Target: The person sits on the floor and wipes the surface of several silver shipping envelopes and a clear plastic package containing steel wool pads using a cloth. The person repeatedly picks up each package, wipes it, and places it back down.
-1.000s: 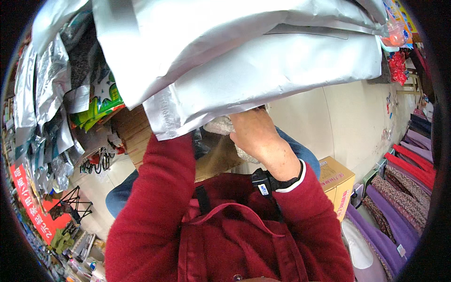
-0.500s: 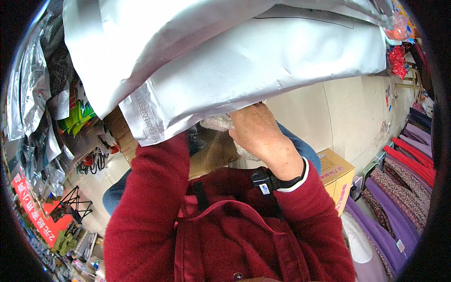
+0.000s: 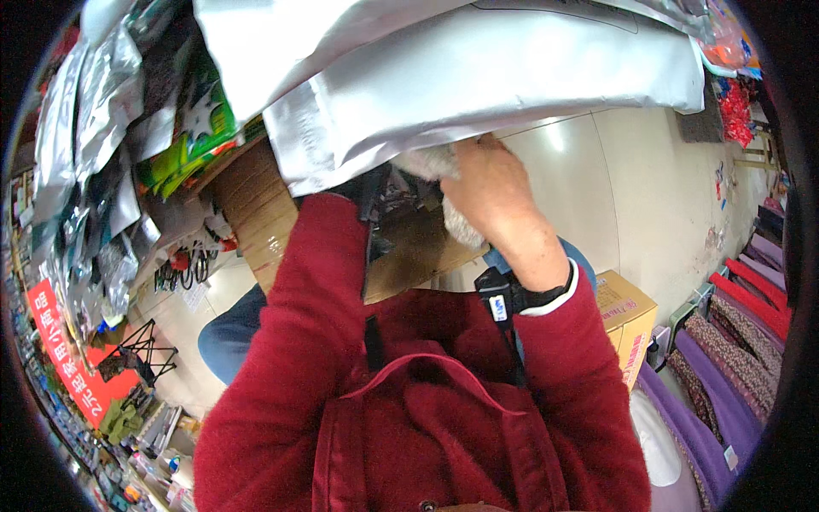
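Observation:
Large silver foil bags (image 3: 503,81) hang across the top of the view, close above my arms. My right hand (image 3: 495,186) is closed on a pale fluffy cloth-like piece (image 3: 461,227), which shows on both sides of it; my fingertips go out of sight under the foil edge. My left sleeve (image 3: 320,243) runs up beneath the bag's corner, and the left hand itself is hidden there. Between my arms an opened cardboard box (image 3: 256,213) stands by my knees, with dark, shiny plastic (image 3: 408,200) inside.
Foil and clear packets (image 3: 102,128) hang at the left, near a green packet (image 3: 205,128). Lower left are a red sign (image 3: 68,350) and a folding stool (image 3: 147,354). A yellow carton (image 3: 623,311) stands by my right knee, next to rolled fabrics (image 3: 725,367).
The silver bags sit higher and to the right in view, uncovering more of the box. Both arms appear shifted slightly right, with my right hand still on the fluffy piece.

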{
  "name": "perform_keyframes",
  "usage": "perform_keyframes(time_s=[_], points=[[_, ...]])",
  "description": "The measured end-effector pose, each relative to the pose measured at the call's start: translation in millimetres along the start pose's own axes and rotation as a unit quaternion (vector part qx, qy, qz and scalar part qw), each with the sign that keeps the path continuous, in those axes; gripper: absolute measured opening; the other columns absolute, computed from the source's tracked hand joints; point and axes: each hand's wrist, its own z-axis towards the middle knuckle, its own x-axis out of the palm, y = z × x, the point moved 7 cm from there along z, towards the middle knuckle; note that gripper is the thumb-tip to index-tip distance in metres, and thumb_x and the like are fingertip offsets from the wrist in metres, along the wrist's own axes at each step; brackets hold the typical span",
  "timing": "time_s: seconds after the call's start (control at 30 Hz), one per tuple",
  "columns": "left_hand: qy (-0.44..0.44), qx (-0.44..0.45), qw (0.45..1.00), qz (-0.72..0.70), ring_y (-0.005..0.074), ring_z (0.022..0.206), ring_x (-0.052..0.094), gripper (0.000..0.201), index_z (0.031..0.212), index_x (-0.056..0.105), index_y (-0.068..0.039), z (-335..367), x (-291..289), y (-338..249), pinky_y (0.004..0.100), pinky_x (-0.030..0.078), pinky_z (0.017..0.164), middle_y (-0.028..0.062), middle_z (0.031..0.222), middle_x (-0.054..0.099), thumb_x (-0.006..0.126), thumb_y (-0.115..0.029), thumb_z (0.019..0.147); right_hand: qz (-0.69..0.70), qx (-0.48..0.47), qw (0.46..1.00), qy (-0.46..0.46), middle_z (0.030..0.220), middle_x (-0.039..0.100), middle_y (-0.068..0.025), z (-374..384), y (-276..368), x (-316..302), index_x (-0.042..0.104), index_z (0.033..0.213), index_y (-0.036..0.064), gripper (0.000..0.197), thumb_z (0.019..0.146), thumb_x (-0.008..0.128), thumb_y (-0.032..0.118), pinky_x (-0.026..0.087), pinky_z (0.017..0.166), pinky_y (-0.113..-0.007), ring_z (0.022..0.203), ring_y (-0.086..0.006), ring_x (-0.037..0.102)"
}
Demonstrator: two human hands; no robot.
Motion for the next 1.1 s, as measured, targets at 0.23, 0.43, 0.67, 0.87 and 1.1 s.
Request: perform_keyframes(time_s=[0.23, 0.43, 0.67, 0.87, 1.1], points=[[-0.04, -0.041, 0.995, -0.082, 0.0258, 0.105, 0.06, 0.024, 0.114, 0.055, -0.001, -38, -19, 9, 0.0345, 0.053, 0.089, 0.0129, 0.114, 0.06, 0.041, -0.011, 0.097, 0.072, 0.014, 0.989, -0.132, 0.116, 0.06, -0.0281, -6, -28, -17, 0.047, 0.129, 0.0, 0.058, 0.078, 0.067, 0.02, 0.048, 0.092, -0.045, 0.107, -0.0428, 0.059], [-0.042, -0.149, 0.978, -0.139, 0.0319, 0.101, 0.061, 0.025, 0.107, 0.054, 0.0, -78, -28, 6, 0.0445, 0.049, 0.094, 0.0166, 0.107, 0.063, 0.041, -0.019, 0.098, 0.152, 0.036, 0.979, -0.132, 0.122, 0.059, -0.0259, 6, -54, -5, 0.046, 0.132, -0.0007, 0.061, 0.079, 0.067, 0.022, 0.046, 0.095, -0.04, 0.109, -0.0371, 0.06], [-0.046, -0.2, 0.976, -0.073, 0.0328, 0.103, 0.061, 0.025, 0.11, 0.054, 0.003, -118, -38, 4, 0.0466, 0.049, 0.096, 0.0184, 0.111, 0.062, 0.044, -0.016, 0.097, 0.527, 0.064, 0.844, -0.073, 0.116, 0.062, -0.0174, 22, -46, 30, 0.049, 0.127, -0.0056, 0.056, 0.078, 0.068, 0.014, 0.048, 0.088, -0.035, 0.103, -0.0272, 0.061], [-0.069, -0.237, 0.964, -0.103, 0.0299, 0.098, 0.061, 0.019, 0.11, 0.054, -0.001, -129, -33, 23, 0.0412, 0.051, 0.089, 0.0165, 0.109, 0.061, 0.046, -0.012, 0.097, 0.64, 0.088, 0.76, -0.077, 0.114, 0.062, -0.0151, 11, -37, 21, 0.05, 0.126, -0.0058, 0.05, 0.081, 0.067, 0.008, 0.05, 0.086, -0.033, 0.099, -0.023, 0.062], [-0.071, -0.286, 0.946, -0.133, 0.0183, 0.076, 0.061, 0.014, 0.103, 0.056, -0.003, -160, -21, 35, 0.0273, 0.049, 0.057, 0.0109, 0.095, 0.062, 0.048, -0.015, 0.099, 0.703, 0.061, 0.702, -0.091, 0.107, 0.064, -0.015, -6, -44, 8, 0.052, 0.122, -0.0058, 0.043, 0.083, 0.065, 0.007, 0.055, 0.079, -0.033, 0.093, -0.0238, 0.065]])
